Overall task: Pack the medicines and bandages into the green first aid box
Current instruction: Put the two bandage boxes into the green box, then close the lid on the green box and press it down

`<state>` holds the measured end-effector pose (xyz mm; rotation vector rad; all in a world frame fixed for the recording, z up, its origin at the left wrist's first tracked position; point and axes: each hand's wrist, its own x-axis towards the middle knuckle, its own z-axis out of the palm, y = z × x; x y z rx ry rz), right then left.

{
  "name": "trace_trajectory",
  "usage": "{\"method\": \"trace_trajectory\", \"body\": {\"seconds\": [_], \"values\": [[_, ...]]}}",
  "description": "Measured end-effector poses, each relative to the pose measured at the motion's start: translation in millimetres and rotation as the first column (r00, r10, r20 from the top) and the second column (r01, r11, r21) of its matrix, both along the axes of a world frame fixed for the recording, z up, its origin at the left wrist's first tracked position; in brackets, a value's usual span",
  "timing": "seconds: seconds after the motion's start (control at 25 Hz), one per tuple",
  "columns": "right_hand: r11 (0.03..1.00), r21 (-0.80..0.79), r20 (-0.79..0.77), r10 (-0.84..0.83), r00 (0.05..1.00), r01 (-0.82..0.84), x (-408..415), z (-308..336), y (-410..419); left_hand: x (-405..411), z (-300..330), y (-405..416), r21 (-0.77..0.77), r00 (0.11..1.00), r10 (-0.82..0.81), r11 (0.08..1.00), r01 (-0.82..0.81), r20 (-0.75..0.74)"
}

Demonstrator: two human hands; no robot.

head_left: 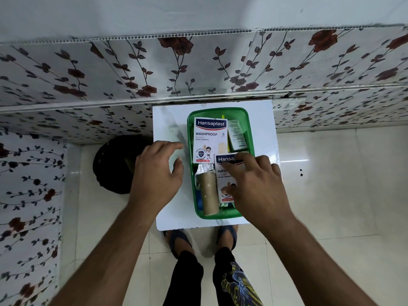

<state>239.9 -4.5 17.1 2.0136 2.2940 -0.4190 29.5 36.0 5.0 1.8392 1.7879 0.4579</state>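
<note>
The green first aid box sits on a small white table. Inside it lie a Hansaplast bandage packet, a pale medicine carton, a silver foil strip and a tan bandage roll. A second Hansaplast packet lies at the box's near right. My right hand covers it, with thumb and fingers on the packet. My left hand hovers just left of the box, fingers spread, holding nothing.
The white table stands against a wall covered in floral panels. A black round bin stands on the tiled floor to the table's left. My feet in sandals are just under the table's near edge.
</note>
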Motion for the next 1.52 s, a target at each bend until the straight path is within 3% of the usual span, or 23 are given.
{"method": "trace_trajectory", "body": {"seconds": [0.08, 0.16, 0.2, 0.24, 0.32, 0.4, 0.56, 0.72, 0.88, 0.96, 1.04, 1.16, 1.36, 1.52], "values": [[0.991, 0.065, -0.21, -0.098, 0.973, 0.114, 7, 6, 2, 1, -3, -1, -0.026, 0.997, 0.042, 0.999, -0.04, 0.064], [0.913, 0.024, -0.437, -0.357, 0.826, 0.407, 24, 11, 6, -1, -8, -1, -0.126, 0.964, 0.192, 0.977, -0.171, 0.183], [0.863, -0.062, -0.461, -0.47, 0.753, 0.501, 31, 9, 8, -3, -11, 0, -0.204, 0.936, 0.277, 0.951, -0.234, 0.217], [0.846, -0.159, -0.407, -0.526, 0.746, 0.51, 35, 6, 9, -3, -15, 1, -0.291, 0.916, 0.337, 0.918, -0.268, 0.218], [0.868, -0.306, -0.288, -0.475, 0.831, 0.39, 34, -1, 8, 0, -26, 1, -0.463, 0.922, 0.348, 0.854, -0.237, 0.17], [0.902, -0.272, -0.258, -0.403, 0.878, 0.334, 29, -7, 9, 7, -34, 2, -0.56, 0.932, 0.324, 0.808, -0.185, 0.16], [0.918, -0.221, -0.295, -0.384, 0.875, 0.329, 31, -7, 8, 17, -41, 5, -0.596, 0.927, 0.339, 0.782, -0.185, 0.157], [0.899, -0.191, -0.406, -0.437, 0.803, 0.393, 46, 10, 1, 24, -48, 6, -0.582, 0.928, 0.353, 0.782, -0.224, 0.117], [0.862, -0.145, -0.457, -0.494, 0.74, 0.486, 68, 27, -5, 42, -49, 6, -0.507, 0.97, 0.237, 0.831, -0.229, -0.048], [0.848, -0.139, -0.454, -0.514, 0.728, 0.512, 77, 30, -5, 43, -47, 8, -0.541, 0.974, 0.222, 0.814, -0.211, -0.046], [0.844, -0.143, -0.422, -0.524, 0.74, 0.517, 84, 29, -6, 36, -32, 10, -0.562, 0.947, 0.322, 0.787, -0.255, 0.02], [0.854, -0.185, -0.401, -0.518, 0.755, 0.487, 83, 19, -7, 15, 14, 7, -0.395, 0.926, 0.377, 0.85, -0.349, -0.005], [0.886, -0.277, -0.424, -0.46, 0.78, 0.371, 43, -2, 0, 5, 81, -4, -0.072, 0.942, 0.321, 0.942, -0.328, -0.095], [0.896, -0.318, -0.434, -0.428, 0.793, 0.31, 16, -13, 8, 32, 80, -2, -0.01, 0.952, 0.27, 0.962, -0.275, -0.14]]}}
